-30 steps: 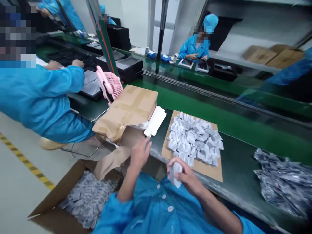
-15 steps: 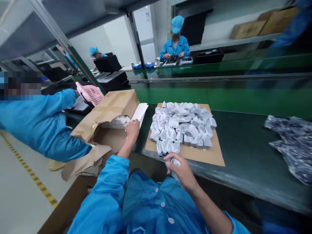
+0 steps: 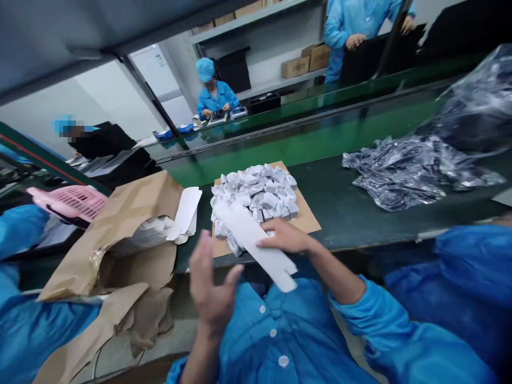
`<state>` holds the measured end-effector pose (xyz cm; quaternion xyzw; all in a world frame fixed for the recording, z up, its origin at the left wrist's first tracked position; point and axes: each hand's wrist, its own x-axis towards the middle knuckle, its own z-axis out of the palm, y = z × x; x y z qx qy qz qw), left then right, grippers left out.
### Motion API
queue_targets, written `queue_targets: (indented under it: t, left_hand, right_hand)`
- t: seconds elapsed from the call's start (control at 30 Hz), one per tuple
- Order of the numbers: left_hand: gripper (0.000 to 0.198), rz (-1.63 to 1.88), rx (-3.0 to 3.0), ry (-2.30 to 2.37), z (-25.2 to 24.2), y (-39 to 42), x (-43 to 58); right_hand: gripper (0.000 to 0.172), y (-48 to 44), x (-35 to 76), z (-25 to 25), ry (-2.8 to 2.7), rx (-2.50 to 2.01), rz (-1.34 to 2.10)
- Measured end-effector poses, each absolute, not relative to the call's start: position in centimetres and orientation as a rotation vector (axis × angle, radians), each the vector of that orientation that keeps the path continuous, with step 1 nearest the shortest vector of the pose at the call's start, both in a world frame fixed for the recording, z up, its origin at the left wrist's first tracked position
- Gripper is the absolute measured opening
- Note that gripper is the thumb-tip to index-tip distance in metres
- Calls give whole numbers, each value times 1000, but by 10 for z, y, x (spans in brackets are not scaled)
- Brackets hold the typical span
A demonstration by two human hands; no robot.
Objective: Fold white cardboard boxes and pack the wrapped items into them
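Note:
In the head view my right hand (image 3: 286,236) grips a long flat white card (image 3: 256,242) with a notched near end, held slanting in front of my chest. Whether something else sits in that palm is hidden. My left hand (image 3: 214,282), slightly blurred, is raised with its thumb apart from the fingers and nothing in it. Behind the card, many small white paper-wrapped packets (image 3: 256,184) lie heaped on a brown cardboard sheet (image 3: 306,216). Left of them, more flat white cards (image 3: 186,213) stick out of a torn carton (image 3: 140,194).
Crumpled clear plastic bags (image 3: 400,170) lie on the dark bench (image 3: 324,181) to the right. A pink basket (image 3: 72,201) stands beyond the carton at left. Torn cardboard flaps (image 3: 100,336) hang below it. Co-workers in blue sit close on both sides and across the bench.
My left hand has come away from the white cards by the carton and opened. A white card is now in my right hand, which held a small wrapped packet. The view has swung right.

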<state>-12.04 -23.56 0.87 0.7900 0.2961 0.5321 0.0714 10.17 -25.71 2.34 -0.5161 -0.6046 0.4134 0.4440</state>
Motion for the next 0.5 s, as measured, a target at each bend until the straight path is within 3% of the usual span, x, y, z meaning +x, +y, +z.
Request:
queue_targets:
  t: [0.07,0.13,0.2,0.37,0.5]
  left_hand:
    - [78,1365,2112,784,42,-216,-143]
    - [56,799,2070,745,63,-193,-156]
    - [35,616,1939,800,65,-174,-158]
    - [43,867,1612,922,25,-142,-154]
    - [45,946,1500,1013,11,-123,-183]
  right_hand:
    - [28,-269,109,32,-1703,-1202,1214]
    - [30,-278,109,42,-1916,-1134,1312]
    - [32,-284,104,51,-2063,-1264,1096]
    - [34,-268,95,74,-1716,-1916,-61]
    - [26,-189,87,70,-1790,-2079,-162]
